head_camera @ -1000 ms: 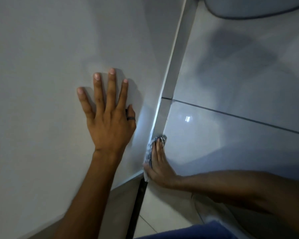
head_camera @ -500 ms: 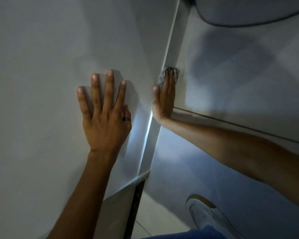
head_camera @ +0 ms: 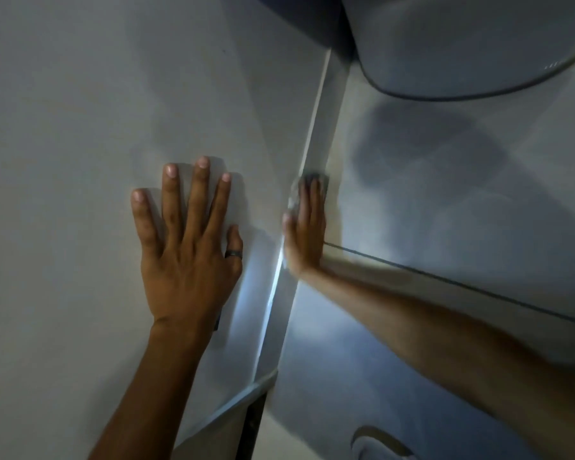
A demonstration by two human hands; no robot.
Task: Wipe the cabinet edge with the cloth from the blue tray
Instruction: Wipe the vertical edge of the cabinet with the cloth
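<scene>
My left hand [head_camera: 186,250] lies flat with fingers spread on the white cabinet side panel [head_camera: 80,161], a dark ring on the thumb. My right hand [head_camera: 304,234] presses a small grey cloth [head_camera: 312,179] against the narrow vertical cabinet edge [head_camera: 322,127]; the cloth shows only past the fingertips, the rest is hidden under the palm. The right hand is blurred. No blue tray is in view.
A glossy grey tiled floor [head_camera: 445,227] with a dark grout line lies to the right of the edge. A rounded white fixture [head_camera: 462,44] fills the top right. A white shoe [head_camera: 379,443] shows at the bottom right, beside the cabinet's bottom corner.
My right hand slid the cloth up the cabinet edge from near the bottom corner to about mid-height, then held near that height. My left hand stayed flat on the panel.
</scene>
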